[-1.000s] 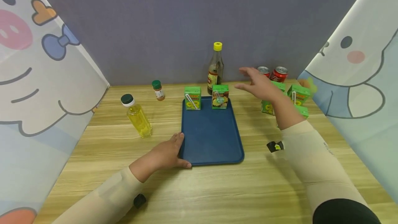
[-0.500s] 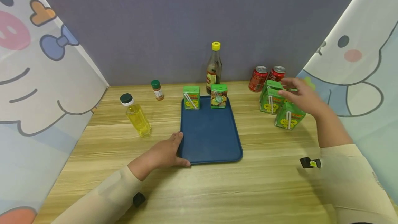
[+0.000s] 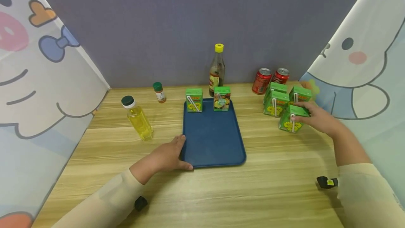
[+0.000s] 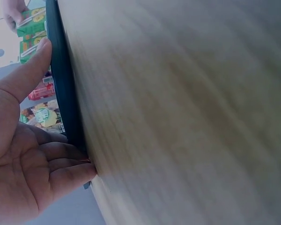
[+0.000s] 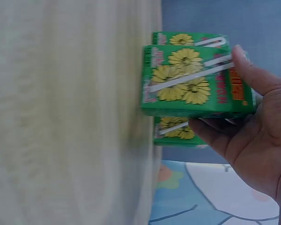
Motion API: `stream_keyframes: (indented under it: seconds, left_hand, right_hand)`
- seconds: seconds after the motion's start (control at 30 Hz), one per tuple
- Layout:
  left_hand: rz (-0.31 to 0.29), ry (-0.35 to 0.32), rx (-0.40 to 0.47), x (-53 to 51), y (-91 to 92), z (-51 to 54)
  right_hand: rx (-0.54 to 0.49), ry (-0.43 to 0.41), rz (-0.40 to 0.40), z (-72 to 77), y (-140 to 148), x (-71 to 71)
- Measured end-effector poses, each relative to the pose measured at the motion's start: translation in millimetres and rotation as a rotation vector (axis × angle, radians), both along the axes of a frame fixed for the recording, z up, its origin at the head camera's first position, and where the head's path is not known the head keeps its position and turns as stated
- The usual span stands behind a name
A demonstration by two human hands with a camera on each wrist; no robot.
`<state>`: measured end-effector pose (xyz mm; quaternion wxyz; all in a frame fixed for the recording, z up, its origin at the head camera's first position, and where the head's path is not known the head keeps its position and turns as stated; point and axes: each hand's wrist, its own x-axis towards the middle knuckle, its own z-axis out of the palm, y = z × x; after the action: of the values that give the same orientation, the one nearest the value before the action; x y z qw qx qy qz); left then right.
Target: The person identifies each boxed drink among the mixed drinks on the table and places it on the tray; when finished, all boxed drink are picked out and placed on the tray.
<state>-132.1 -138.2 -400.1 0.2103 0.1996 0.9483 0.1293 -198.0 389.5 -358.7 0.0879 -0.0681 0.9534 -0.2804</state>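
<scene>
- So, right hand [image 3: 319, 118] gripped the front juice box [image 5: 187, 96], thumb and fingers on opposite sides.
- Left hand [image 3: 167, 154] was open, fingers straight against the left edge of the blue tray [image 3: 212, 140], thumb at its near edge.
- Gripped box stood upright, well to the right of left hand and farther out.
- Three more juice boxes [image 3: 276, 105] stood just beyond right hand; red cans [image 3: 262, 81] behind those.
- Two tray boxes [image 3: 194, 101] stood at the far end, beyond left hand.
- Wood tabletop [image 3: 265, 161] spread between tray's right edge and right hand.
- Cartoon panel [image 3: 373, 115] bounded right hand's outer side.
</scene>
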Motion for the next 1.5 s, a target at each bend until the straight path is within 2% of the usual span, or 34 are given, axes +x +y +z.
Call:
stream_keyframes:
  seconds: [0.13, 0.27, 0.43, 0.6, 0.77, 0.97, 1.1, 1.23, 1.4, 1.5]
  left_hand:
    - [-0.002, -0.002, 0.0, 0.1, -0.2, 0.0]
    - [-0.001, -0.009, 0.004, 0.0, 0.4, 0.4]
    - [0.0, -0.012, 0.007, -0.5, 0.5, 1.2]
    - [0.002, -0.003, -0.001, -0.1, 0.1, 0.6]
    - [0.0, 0.008, 0.006, 0.7, 0.1, 0.2]
    - [0.002, -0.004, -0.004, 0.8, 1.2, 2.3]
    - [-0.005, -0.001, -0.007, 0.0, 1.9, 2.6]
    - [-0.005, -0.002, -0.017, -0.5, 2.2, 1.8]
    - [-0.002, -0.005, -0.021, -0.5, 1.9, 1.3]
    - [-0.002, 0.0, -0.022, -1.0, 1.8, 1.4]
  right_hand:
    - [-0.004, 0.025, 0.013, -9.9, 3.0, -0.1]
    - [0.003, 0.06, 0.015, -12.1, 2.8, 0.1]
    - [0.076, 0.073, 0.016, -7.1, -5.2, -1.7]
    - [0.109, 0.117, 0.054, 5.5, -23.5, -6.1]
    - [0.155, 0.145, 0.078, 27.1, -59.0, -9.8]
    - [0.072, 0.182, 0.164, 38.3, -107.4, -18.9]
    - [0.057, 0.2, 0.231, 38.0, -139.8, -25.5]
    - [0.016, 0.197, 0.3, 31.6, -173.3, -32.0]
    - [-0.019, 0.166, 0.38, 23.4, -213.4, -38.5]
    - [-0.018, 0.138, 0.399, 19.4, -234.4, -43.2]
